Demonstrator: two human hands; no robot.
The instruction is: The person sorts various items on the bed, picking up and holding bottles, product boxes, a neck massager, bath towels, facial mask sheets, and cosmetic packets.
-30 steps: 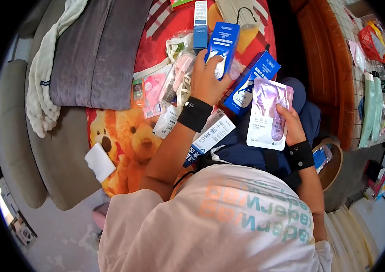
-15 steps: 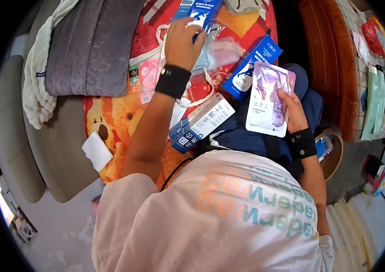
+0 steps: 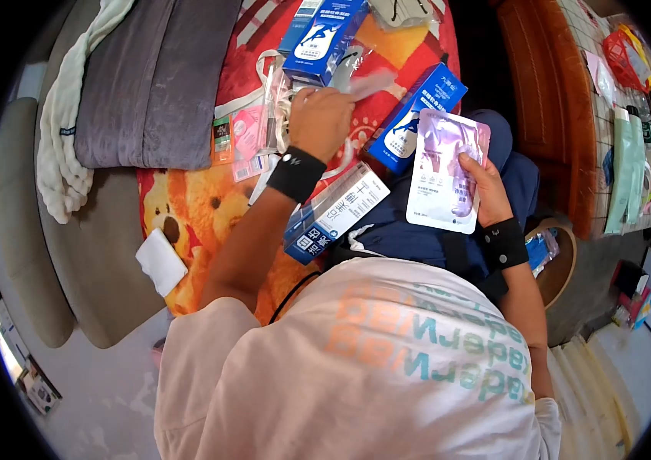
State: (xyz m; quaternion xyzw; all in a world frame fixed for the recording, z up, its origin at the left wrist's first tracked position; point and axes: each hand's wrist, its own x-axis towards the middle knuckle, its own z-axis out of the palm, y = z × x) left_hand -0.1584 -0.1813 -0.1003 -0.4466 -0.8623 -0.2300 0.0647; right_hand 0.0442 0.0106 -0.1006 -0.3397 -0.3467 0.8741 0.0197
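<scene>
My right hand [image 3: 483, 184] grips a shiny pink and white sachet [image 3: 448, 169] by its right edge. My left hand [image 3: 321, 121] is over the pile of packets on the red blanket, its fingers bent and partly hidden; they are at a clear plastic package [image 3: 371, 83]. Just above it lies a blue box with a white figure [image 3: 324, 40]. A second blue box [image 3: 416, 116] lies left of the sachet. Near my lap rests a white and blue box [image 3: 334, 215]. Pink and orange packets [image 3: 247, 132] lie left of my left hand.
A grey cushion [image 3: 153, 84] and a white towel [image 3: 72, 115] are at the left. A folded white cloth [image 3: 161, 262] lies on the blanket's edge. At the right stands a wooden cabinet [image 3: 544, 100] with a tiled top bearing green tubes [image 3: 623, 172]. A round bin [image 3: 563, 261] is below.
My left hand has left the upper blue box and moved down to the plastic package. That box now lies farther left and higher in view. My right hand still holds the sachet.
</scene>
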